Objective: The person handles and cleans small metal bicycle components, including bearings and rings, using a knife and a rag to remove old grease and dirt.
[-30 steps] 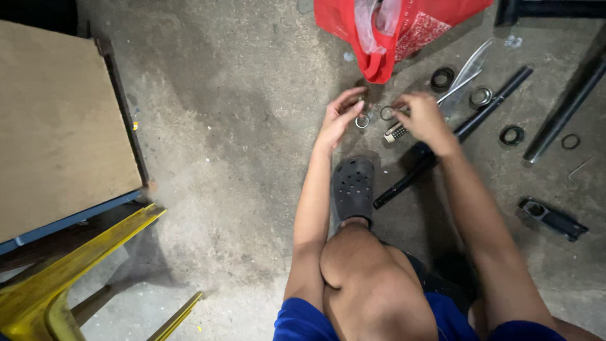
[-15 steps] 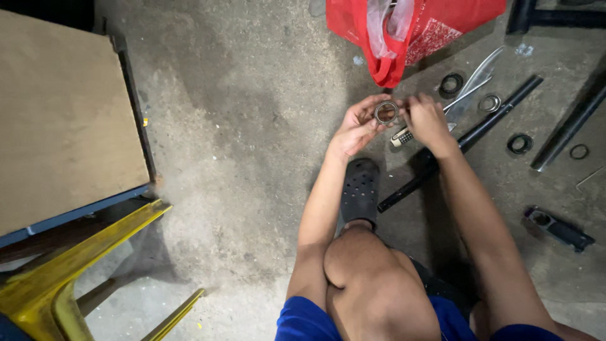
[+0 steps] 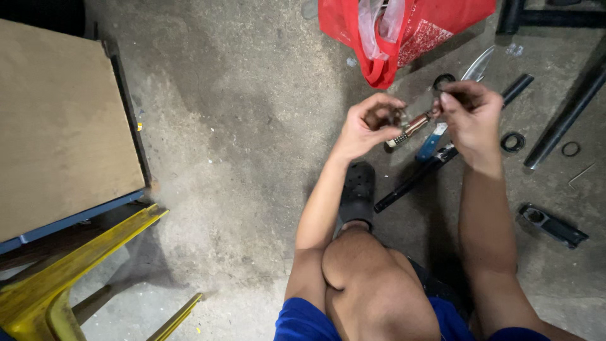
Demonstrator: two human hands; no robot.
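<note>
Both hands raised over the concrete floor (image 3: 240, 126) — right hand (image 3: 473, 117) pinches the top end of a copper-toned threaded bolt (image 3: 413, 125) between thumb and fingertips, left hand (image 3: 366, 126) curls its fingers around a small ring-like part at the bolt's other end, too hidden to tell. Red bag (image 3: 404, 28) just beyond, black tube (image 3: 435, 161) and black washer (image 3: 512, 141) on floor under hands — black clog (image 3: 358, 189) below left wrist.

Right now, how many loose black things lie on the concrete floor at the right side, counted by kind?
Long black metal tubes: 2
Black rubber rings: 3
Short black rectangular bracket: 1
Total: 6
</note>
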